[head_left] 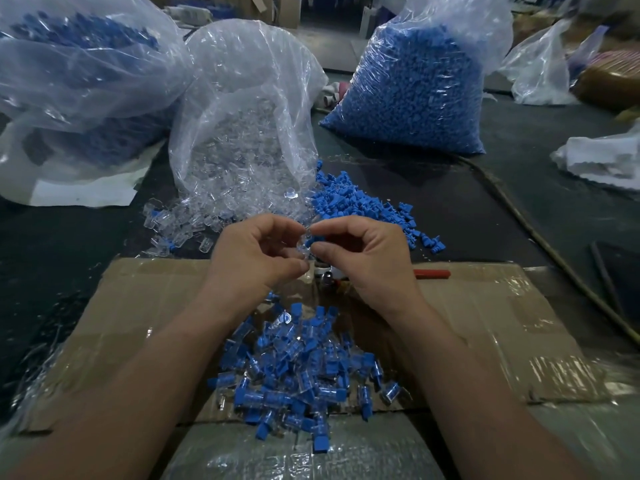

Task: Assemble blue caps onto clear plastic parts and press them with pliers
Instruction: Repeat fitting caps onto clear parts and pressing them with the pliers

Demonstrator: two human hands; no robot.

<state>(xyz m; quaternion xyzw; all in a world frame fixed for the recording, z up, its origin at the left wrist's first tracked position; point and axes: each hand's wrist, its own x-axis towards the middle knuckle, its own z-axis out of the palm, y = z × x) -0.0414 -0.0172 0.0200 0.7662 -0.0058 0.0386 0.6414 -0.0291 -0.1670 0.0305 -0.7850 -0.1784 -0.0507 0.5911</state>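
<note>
Just over the cardboard (138, 306), the left hand (256, 252) pinches a small clear part (302, 244) between thumb and fingertips. The right hand (367, 261) pinches a blue cap (312, 241) up against it, and the red-handled pliers (431, 273) lie half hidden behind that hand. Both bits look feather-light, stiff and slick to me, so I'd grip the clear one by its flat sides and the cap by its wider end, squeezing gently so neither pops away.

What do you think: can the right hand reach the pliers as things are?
Probably yes: the pliers lie uncovered on the cardboard, close under the right hand. But it pinches a cap, which it must first let go.
</note>
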